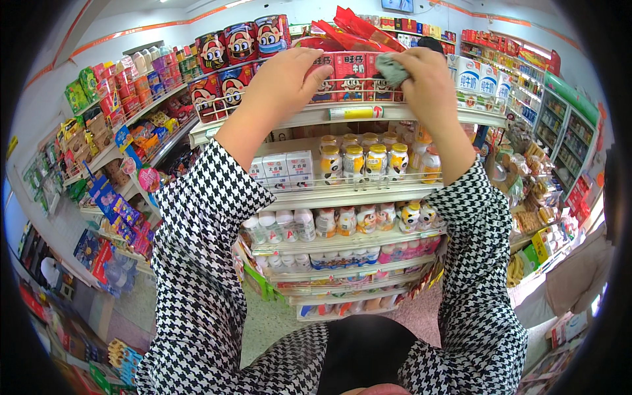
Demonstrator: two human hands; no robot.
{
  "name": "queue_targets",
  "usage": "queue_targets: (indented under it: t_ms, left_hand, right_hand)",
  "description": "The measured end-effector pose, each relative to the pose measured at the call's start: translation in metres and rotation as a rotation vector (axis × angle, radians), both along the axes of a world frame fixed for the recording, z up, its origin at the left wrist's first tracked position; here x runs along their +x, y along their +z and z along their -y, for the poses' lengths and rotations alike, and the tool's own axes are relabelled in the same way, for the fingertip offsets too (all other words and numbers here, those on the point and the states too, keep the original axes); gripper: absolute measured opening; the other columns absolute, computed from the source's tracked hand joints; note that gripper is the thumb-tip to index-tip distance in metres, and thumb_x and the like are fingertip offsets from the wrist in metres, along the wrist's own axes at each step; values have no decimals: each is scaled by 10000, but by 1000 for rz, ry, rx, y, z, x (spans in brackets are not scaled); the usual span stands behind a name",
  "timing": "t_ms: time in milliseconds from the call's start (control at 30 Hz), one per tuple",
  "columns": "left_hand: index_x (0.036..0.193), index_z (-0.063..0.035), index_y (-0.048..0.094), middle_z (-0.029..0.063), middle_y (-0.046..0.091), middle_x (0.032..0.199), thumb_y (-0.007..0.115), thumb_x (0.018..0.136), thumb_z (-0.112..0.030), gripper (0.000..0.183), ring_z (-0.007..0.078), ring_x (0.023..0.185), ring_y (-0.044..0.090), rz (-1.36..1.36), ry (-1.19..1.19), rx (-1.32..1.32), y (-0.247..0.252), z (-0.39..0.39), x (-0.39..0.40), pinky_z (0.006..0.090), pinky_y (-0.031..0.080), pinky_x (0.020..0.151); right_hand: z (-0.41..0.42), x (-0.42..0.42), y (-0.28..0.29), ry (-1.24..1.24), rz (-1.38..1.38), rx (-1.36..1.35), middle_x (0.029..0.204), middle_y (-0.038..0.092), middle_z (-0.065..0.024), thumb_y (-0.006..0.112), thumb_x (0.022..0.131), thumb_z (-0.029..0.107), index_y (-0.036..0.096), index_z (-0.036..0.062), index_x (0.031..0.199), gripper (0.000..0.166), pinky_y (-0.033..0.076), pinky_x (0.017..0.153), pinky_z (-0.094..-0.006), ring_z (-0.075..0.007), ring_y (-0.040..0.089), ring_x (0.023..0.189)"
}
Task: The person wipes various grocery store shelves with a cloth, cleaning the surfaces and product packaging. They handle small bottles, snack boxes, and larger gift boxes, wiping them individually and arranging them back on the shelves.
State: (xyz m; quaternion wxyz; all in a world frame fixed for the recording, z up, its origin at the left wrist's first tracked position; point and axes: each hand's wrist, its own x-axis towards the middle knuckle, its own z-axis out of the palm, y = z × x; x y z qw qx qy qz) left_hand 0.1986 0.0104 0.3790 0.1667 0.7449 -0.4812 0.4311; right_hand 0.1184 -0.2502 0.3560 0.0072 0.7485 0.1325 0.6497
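Note:
Red milk cartons (pixel 351 74) stand in a row behind a white wire guard on the top shelf. My right hand (pixel 427 81) grips a crumpled grey-green cloth (pixel 392 70) against the cartons' right end. At the row's left end is my left hand (pixel 289 81), fingers apart and slightly bent, with nothing seen in it; whether it touches a carton I cannot tell. Red shiny packages (pixel 363 32) lie on top of the cartons. Large printed cans (pixel 240 43) are stacked left of my left hand, and white milk cartons (pixel 469 74) stand right of my right hand.
Lower shelves hold yellow-capped jars (pixel 376 158), small white milk boxes (pixel 288 168) and bottles (pixel 304 224). A wire rail (pixel 385 180) edges the middle shelf. Snack shelves (pixel 163 98) flank the left, packaged bread (pixel 535 163) the right. A person in brown (pixel 580 271) is at the far right.

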Motion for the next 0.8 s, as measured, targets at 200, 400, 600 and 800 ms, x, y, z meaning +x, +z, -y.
queue_targets:
  t_ms: [200,400,600,800]
  left_hand:
    - [1216,11,610,174,604,1266,608,934,-242,379,339,1177,568,242,44,-87,-20,2,-2,423,458,1010]
    - [1170,30,630,188,612,1232,639,890,-154,335,349,1120,590,247,37,-121,-41,0,-9,428,483,960]
    - [1177,20,626,191,608,1221,647,873,-147,348,346,1103,592,257,12,-147,-48,2,-8,439,474,963]
    - [1180,20,617,185,602,1210,646,864,-134,353,354,1100,591,269,13,-143,-52,1,-9,440,476,959]
  right_hand:
    - [13,2,30,-146,47,69,1030,662,-101,586,769,27,688,105,1090,345,492,889,-424,-315,595,1009]
    - [-15,17,48,-233,-249,74,998,673,-154,531,843,186,652,61,1076,290,491,875,-459,-345,623,994]
    - [-69,48,62,-101,-291,-91,910,694,-157,546,823,186,690,84,1030,272,523,808,-479,-353,664,910]
    - [-91,64,45,73,-252,-144,1022,661,-131,526,828,134,667,95,1114,322,504,873,-444,-316,618,1018]
